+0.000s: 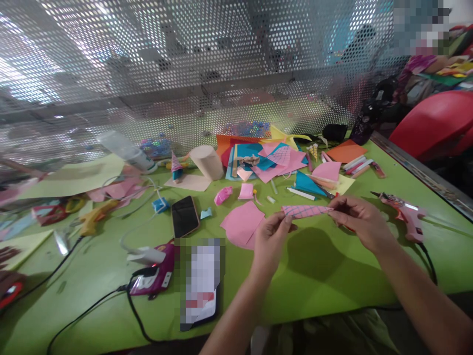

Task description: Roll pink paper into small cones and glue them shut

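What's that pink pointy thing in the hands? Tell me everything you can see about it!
It's a slim pink cone with crossing blue lines, and it looks like rolled paper. It is held sideways, nearly level, above the green table. The left hand pinches its wider end, and the right hand holds its narrow end. Its inside can't be seen from here.

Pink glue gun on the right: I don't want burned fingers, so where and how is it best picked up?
Probably by the handle, from the near side. It slants that way, with the cord leaving its end, while the dark nozzle points left, near the right hand that pinches the checked paper cone. Coming from the left would meet the tip first.
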### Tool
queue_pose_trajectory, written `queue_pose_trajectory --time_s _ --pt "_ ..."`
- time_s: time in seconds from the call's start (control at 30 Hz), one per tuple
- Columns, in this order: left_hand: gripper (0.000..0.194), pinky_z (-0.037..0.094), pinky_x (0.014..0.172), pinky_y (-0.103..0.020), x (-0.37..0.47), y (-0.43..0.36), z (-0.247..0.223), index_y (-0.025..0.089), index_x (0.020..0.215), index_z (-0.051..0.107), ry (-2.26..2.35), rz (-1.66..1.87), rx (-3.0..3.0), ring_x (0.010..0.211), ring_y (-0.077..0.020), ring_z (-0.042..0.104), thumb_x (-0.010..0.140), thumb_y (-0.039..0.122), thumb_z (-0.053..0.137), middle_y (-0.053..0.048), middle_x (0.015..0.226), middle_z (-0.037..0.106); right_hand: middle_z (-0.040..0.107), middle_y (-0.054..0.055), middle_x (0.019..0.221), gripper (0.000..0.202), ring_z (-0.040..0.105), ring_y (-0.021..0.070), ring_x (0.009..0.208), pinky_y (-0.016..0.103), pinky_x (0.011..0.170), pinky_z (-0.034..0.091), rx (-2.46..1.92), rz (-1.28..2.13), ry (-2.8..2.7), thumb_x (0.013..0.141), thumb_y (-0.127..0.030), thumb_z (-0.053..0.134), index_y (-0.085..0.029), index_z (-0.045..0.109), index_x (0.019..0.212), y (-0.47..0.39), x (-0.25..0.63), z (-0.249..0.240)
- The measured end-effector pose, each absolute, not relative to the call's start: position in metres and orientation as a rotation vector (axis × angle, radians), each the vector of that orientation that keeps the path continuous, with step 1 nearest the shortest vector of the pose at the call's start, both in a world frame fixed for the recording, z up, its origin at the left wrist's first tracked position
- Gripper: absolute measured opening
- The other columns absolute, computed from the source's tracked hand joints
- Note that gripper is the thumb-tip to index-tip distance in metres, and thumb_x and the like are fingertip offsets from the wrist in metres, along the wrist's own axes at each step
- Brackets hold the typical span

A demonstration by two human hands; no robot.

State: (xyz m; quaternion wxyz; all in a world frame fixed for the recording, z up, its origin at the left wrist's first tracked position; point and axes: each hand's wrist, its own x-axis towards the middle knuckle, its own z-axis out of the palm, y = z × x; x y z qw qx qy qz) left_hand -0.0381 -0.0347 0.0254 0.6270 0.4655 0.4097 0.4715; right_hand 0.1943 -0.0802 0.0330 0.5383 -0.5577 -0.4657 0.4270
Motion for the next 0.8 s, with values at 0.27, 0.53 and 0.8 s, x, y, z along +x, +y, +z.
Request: queue_pose_trajectory --time_s 0.27,0.53,0.8 --pt "0.043 0.057 0.076 -0.027 -0.038 -0.035 0.019 0.017 0.091 0.083 0.895 0.972 1.039 0.072 -0.0149 0.071 0.078 0.058 0.089 -0.002 0.073 0.075 0.068 0.001 0.074 0.021 0.058 0.0128 0.061 0.025 0.05 0.042 -1.277 0.905 -1.082 0.083 -0.042 0.088 -0.025 0.078 0.093 -0.081 0.194 0.027" --pt "0.042 0.053 0.073 -0.025 -0.039 -0.034 0.014 0.016 0.089 0.08 0.873 0.923 1.044 0.07 -0.0141 0.068 0.081 0.056 0.086 -0.003 0.071 0.075 0.067 0.0 0.071 0.019 0.058 0.0119 0.058 0.023 0.049 0.043 -1.239 0.837 -1.103 0.085 -0.041 0.087 -0.026 0.079 0.092 -0.08 0.196 0.022" --pt "0.042 0.047 0.067 -0.025 -0.04 -0.033 0.012 0.016 0.1 0.07 0.948 0.903 1.169 0.069 -0.0131 0.06 0.088 0.055 0.079 -0.001 0.079 0.067 0.067 -0.001 0.07 0.014 0.057 0.0112 0.059 0.022 0.05 0.041 -1.254 0.817 -1.117 0.089 -0.039 0.084 -0.027 0.078 0.091 -0.082 0.197 0.021"
